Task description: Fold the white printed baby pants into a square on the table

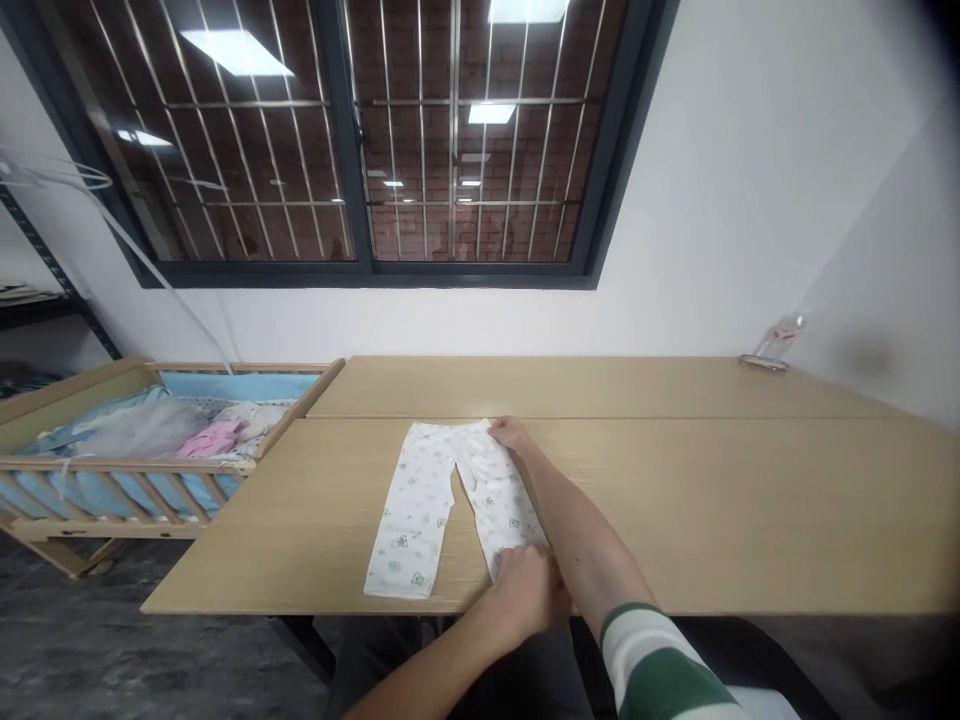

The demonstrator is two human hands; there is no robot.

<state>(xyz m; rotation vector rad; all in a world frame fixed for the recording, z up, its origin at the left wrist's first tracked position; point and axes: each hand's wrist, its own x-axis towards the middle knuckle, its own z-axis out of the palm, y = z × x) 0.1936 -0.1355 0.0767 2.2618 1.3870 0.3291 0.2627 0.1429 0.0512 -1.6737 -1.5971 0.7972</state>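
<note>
A pair of small white baby trousers (411, 510) with a light print of little figures lies spread on the wooden table. Its waistband points away from me and both legs reach toward the table's front edge. My right hand (512, 434) is closed on the right corner of the waistband, the arm stretched out along the right leg. Nearer to me, my left hand (529, 588) crosses over to the hem of that same leg and is closed on it, its fingertips mostly hidden. The other leg lies flat, untouched.
The table (720, 510) runs to the right wall. A clear plastic bottle (784, 335) stands in the far right corner beside a flat, phone-like object (763, 362). At left stands a wooden crib (142, 466) with bedding and a pink cloth (212, 438). A barred window (364, 150) is ahead.
</note>
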